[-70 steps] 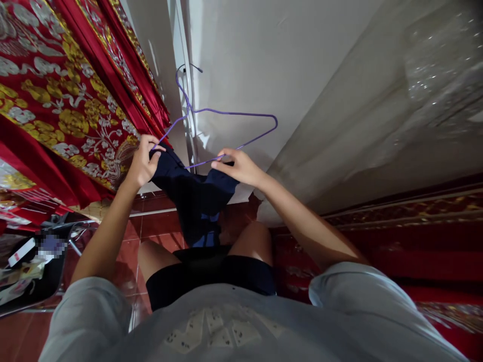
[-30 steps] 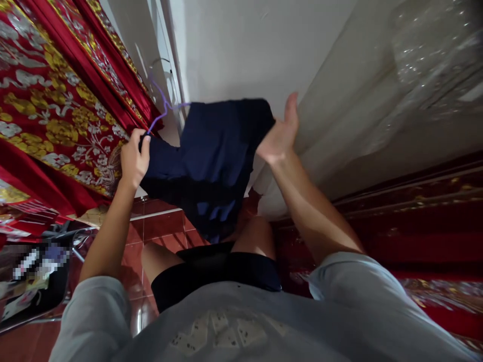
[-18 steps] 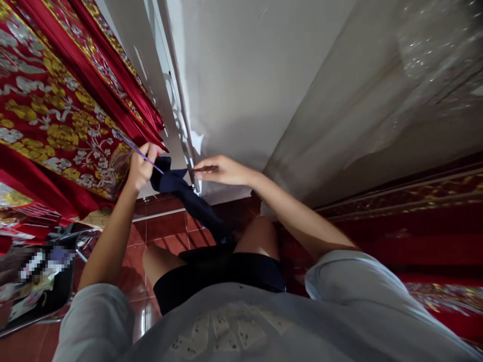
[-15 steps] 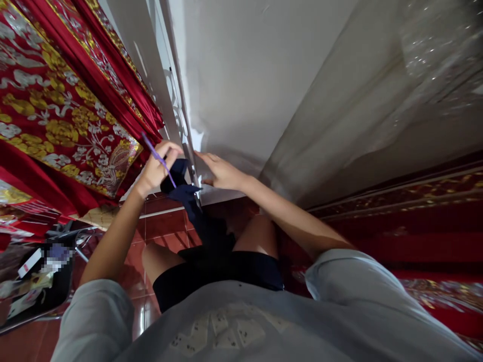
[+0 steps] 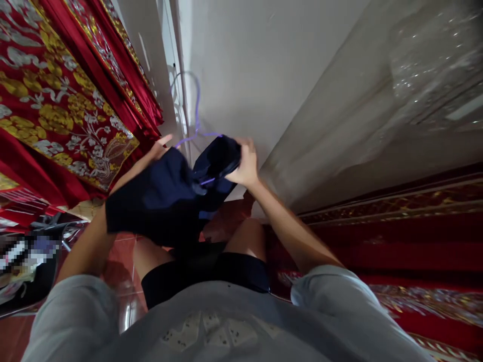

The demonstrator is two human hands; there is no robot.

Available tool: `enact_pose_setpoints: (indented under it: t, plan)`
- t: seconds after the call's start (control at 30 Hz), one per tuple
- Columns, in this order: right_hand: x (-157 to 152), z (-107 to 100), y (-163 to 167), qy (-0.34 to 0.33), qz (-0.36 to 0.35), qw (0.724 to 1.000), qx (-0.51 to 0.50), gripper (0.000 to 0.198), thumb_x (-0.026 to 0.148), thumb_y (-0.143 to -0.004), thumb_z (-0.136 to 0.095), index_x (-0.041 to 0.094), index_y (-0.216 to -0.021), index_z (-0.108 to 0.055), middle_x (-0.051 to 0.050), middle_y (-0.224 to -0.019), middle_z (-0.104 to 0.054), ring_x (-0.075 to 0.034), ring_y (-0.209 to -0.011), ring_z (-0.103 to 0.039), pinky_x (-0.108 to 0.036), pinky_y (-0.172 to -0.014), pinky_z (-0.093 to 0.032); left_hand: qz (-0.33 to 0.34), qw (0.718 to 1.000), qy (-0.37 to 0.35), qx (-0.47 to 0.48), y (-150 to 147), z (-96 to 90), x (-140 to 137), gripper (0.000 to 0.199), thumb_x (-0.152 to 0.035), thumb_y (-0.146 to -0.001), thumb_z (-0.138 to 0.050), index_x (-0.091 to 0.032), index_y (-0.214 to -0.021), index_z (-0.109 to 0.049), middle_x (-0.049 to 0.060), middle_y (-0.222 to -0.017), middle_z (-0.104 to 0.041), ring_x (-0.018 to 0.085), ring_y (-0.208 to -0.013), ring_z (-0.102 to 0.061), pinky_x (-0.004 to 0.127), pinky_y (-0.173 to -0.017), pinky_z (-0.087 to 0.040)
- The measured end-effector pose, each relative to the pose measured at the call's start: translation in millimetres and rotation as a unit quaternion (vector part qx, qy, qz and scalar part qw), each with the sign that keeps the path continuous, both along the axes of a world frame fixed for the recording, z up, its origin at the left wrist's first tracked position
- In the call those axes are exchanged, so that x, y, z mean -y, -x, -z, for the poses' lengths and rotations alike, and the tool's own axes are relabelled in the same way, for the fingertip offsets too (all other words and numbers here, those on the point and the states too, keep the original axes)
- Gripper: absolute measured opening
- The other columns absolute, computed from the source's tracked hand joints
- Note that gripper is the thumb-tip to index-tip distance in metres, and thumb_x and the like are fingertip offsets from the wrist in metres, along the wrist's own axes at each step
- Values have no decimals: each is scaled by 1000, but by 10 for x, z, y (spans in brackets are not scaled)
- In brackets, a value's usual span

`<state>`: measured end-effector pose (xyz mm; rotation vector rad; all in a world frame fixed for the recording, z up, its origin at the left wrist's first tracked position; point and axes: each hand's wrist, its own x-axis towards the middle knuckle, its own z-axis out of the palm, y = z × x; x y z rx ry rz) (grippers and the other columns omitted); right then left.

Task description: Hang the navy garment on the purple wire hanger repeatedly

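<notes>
A dark navy garment (image 5: pixel 158 201) is raised in front of my knees, spread between my hands. Out of its top comes a thin purple clothes hanger (image 5: pixel 197 108), its hook upward against the pale wall. My left hand (image 5: pixel 160 148) is at the garment's left upper edge; cloth covers part of the hand and wrist, and the fingertips that show are blurred. My right hand (image 5: pixel 247 163) is closed around the garment's right upper part, with the thumb on the near side. Folds hide most of the hanger's lower bar.
Red curtains (image 5: pixel 68 108) with gold and silver flower patterns hang at the left, beside a white frame (image 5: pixel 151 65). A pale wall (image 5: pixel 264 65) rises ahead, and clear plastic sheeting (image 5: pixel 422 75) hangs at the right. Red tiles (image 5: pixel 128 261) lie below; a dark tray of small items (image 5: pixel 30 276) is at lower left.
The garment has come up from between my knees and is spread wider. My right hand has left the wall edge and taken hold of it. The hanger now stands between my hands.
</notes>
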<state>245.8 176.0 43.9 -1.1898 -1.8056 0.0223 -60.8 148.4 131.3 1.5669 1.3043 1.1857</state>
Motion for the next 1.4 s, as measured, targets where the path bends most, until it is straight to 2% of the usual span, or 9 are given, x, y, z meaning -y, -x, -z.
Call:
enact_pose_setpoints:
  t: [0.13, 0.23, 0.4, 0.6, 0.73, 0.87, 1.0, 1.27, 1.4]
  plan:
    - [-80, -482, -130, -9, 113, 993, -18, 91, 57, -68, -87, 13, -139, -51, -23, -134, -54, -41, -129, -48, -58, -116, -38, 28, 992, 63, 106, 447, 279, 240, 57, -61, -108, -40, -21, -85, -73, 9, -84, -78, 24, -111, -75, 41, -100, -61]
    - [-145, -833, 14, -3, 80, 997, -5, 86, 56, -76, -84, 14, -142, -49, -22, -138, -51, -43, -135, -44, -58, -120, -32, 12, 967, 94, 238, 440, 523, 300, 64, -79, -91, -55, -20, -101, -76, 15, -110, -78, 31, -129, -66, 45, -110, -56]
    - [-45, -985, 173, 2, 4, 999, 32, 94, 62, -75, -81, 19, -150, -44, -18, -141, -48, -47, -138, -41, -67, -119, -30, -142, 951, -2, 275, 353, 813, 220, 41, -47, -78, -86, -23, -109, -74, 8, -125, -74, 26, -137, -61, 35, -118, -49]
    - [432, -681, 87, 21, -30, 999, 11, 96, 69, -74, -77, 24, -152, -43, -17, -148, -46, -47, -142, -37, -69, -119, -29, -211, 896, 85, 380, 250, 1080, 469, 26, -40, -79, -81, -23, -99, -77, 5, -107, -79, 26, -117, -72, 32, -101, -60]
    - [650, -298, 564, 23, 61, 972, -224, 52, 65, -94, -54, 22, -122, -59, -14, -127, -60, -33, -124, -55, -51, -108, -44, -185, 860, 158, 448, -4, 1221, 677, 21, -41, -84, -76, -21, -88, -78, 4, -95, -80, 22, -103, -76, 28, -94, -61]
    - [672, 270, 1258, 320, -5, 894, -314, 50, 67, -94, -53, 22, -72, -50, -3, -69, -53, -19, -69, -53, -32, -68, -44, -154, 858, 173, 459, -213, 1266, 823, 23, -44, -83, -79, -21, -85, -78, 4, -86, -78, 20, -96, -76, 26, -92, -60]
    - [638, 698, 1515, 416, -36, 849, -324, 46, 52, -94, -56, 23, -61, -43, 2, -59, -43, -14, -60, -43, -29, -59, -32, -180, 864, 159, 442, -247, 1271, 956, 26, -41, -75, -87, -21, -88, -78, 1, -79, -76, 18, -84, -76, 24, -83, -59]
    - [756, 872, 1299, 459, -83, 801, -376, 39, 43, -92, -54, 20, -61, -55, -1, -57, -54, -13, -52, -47, -28, -57, -36, -231, 914, 72, 327, -132, 1302, 924, 30, -39, -78, -84, -24, -98, -68, 5, -105, -75, 28, -118, -69, 39, -106, -54]
    - [912, 857, 1126, 426, -86, 784, -443, 47, 53, -87, -60, 21, -56, -46, 2, -54, -45, -10, -51, -39, -27, -55, -31, -338, 917, -57, 203, -112, 1401, 894, 44, -16, -83, -74, -33, -120, -56, 2, -143, -58, 26, -157, -32, 41, -128, -29]
